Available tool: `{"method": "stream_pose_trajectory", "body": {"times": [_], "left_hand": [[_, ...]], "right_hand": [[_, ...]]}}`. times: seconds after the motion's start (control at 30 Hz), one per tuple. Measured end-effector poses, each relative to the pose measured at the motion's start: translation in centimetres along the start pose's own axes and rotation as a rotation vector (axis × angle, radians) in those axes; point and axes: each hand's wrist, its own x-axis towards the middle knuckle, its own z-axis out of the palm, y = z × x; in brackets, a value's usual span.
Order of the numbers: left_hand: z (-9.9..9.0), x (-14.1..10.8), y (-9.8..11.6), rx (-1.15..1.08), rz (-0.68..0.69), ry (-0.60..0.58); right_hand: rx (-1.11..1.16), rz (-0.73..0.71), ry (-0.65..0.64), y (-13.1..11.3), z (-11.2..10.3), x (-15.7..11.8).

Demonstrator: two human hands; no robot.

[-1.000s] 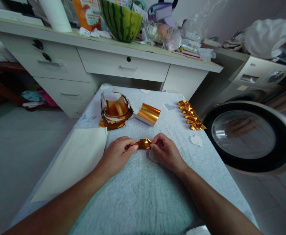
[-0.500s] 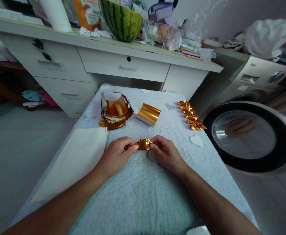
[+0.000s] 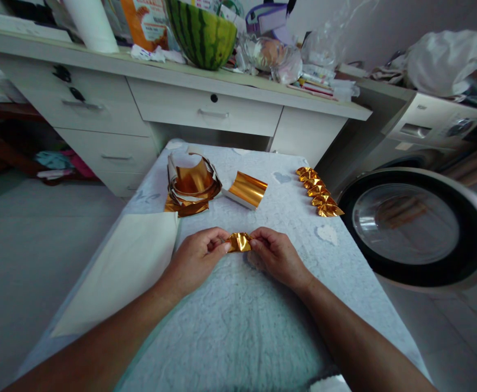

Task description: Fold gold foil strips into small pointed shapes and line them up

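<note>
Between my two hands is a small folded piece of gold foil paper (image 3: 239, 242), creased and shiny. My left hand (image 3: 199, 253) pinches its left end, thumb in front. At the right end, the thumb and fingers of my right hand (image 3: 277, 253) are closed on it. Beyond my hands lies a curled stack of gold foil sheets (image 3: 248, 190) with pale undersides. To its left stands a larger bundle of curled gold foil paper (image 3: 193, 182). A row of several folded gold foil pieces (image 3: 318, 191) lies at the table's right edge.
A cream sheet (image 3: 119, 272) lies along the left side of the cloth-covered table (image 3: 230, 337). Behind it is a white drawer desk (image 3: 209, 114) bearing half a watermelon (image 3: 201, 35), bags and a white roll (image 3: 93, 27). An opened washing machine door (image 3: 412, 226) stands at the right.
The foil piece between my hands has buckled, with its middle now more creased and raised. Both hands keep their grip in almost the same place.
</note>
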Motion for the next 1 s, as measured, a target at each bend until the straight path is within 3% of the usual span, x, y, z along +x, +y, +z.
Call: {"method": "stream_pose_trajectory", "body": {"times": [0.33,0.53,0.73,1.0], "left_hand": [[0.2,-0.2,0.6,0.366,0.083,-0.002],[0.6,-0.2,0.8,0.546,0.074,-0.009],[0.9,-0.4,0.4,0.548,0.088,0.024],[0.9,0.0,-0.2,0.485,0.238,-0.054]], "right_hand": [[-0.307,-0.086,0.005,-0.2,0.5,0.2],[-0.478,-0.050,0.019,-0.1,1.1,0.4],[-0.563,0.030,0.067,0.0,1.6,0.3],[-0.697,-0.061,0.049,-0.3,1.6,0.3]]}}
